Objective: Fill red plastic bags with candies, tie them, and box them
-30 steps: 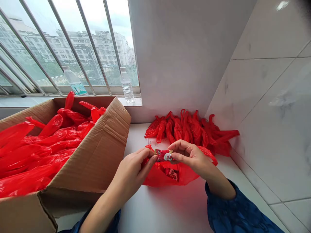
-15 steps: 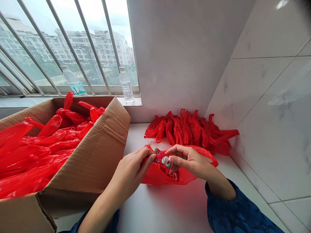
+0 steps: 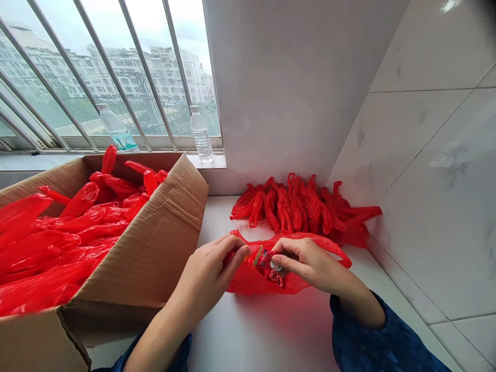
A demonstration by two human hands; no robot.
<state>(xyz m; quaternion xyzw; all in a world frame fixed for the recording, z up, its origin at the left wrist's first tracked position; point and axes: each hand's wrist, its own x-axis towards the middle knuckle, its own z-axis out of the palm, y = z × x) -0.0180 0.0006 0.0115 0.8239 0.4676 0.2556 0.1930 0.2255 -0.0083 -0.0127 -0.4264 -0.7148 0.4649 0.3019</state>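
A red plastic bag point(image 3: 310, 241) lies open on the white surface, with several small red snack packets point(image 3: 276, 278) inside its mouth. My left hand point(image 3: 211, 266) is closed, thumb and forefinger pinched at the left edge of the bag's opening. Between the thumb and fingers of my right hand point(image 3: 310, 262) is a small red-wrapped snack packet point(image 3: 267, 260) with a pale round label, held low in the bag's mouth. My right fingers partly cover this packet.
On my left stands a cardboard box point(image 3: 155, 248) full of filled red bags point(image 3: 77, 232). A row of bunched red bags point(image 3: 290, 204) lies along the back wall, near a printed paper point(image 3: 251, 230). Two plastic bottles point(image 3: 201, 137) stand on the windowsill. A tiled wall point(image 3: 426, 206) bounds the right side.
My right hand has moved slightly down and right, taking the packet away from my left fingertips and lower into the bag's mouth. My left hand has stayed almost still.
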